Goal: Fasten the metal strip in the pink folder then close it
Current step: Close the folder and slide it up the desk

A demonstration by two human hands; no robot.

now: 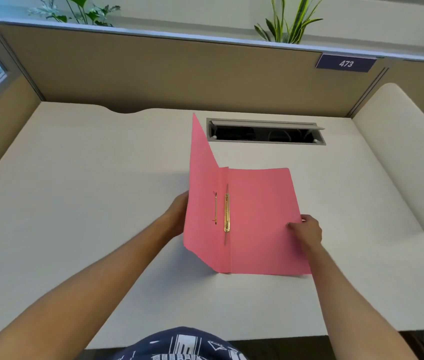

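The pink folder (pixel 260 219) lies on the white desk (pixel 76 203), half open. Its right cover is flat and its left cover stands raised, nearly upright. A gold metal strip (pixel 226 213) runs along the spine fold, with thin prongs sticking out at both ends. A thinner gold bar (pixel 215 207) shows on the raised left cover. My left hand (pixel 178 214) is behind the raised cover's outer edge, holding it up, fingers mostly hidden. My right hand (pixel 307 231) grips the right cover's outer edge, thumb on top.
An open cable slot (pixel 265 133) is cut into the desk just behind the folder. Beige partition walls (pixel 153 71) enclose the desk at the back and left, with a sign reading 473 (pixel 346 63). A rounded white divider (pixel 398 152) rises at the right.
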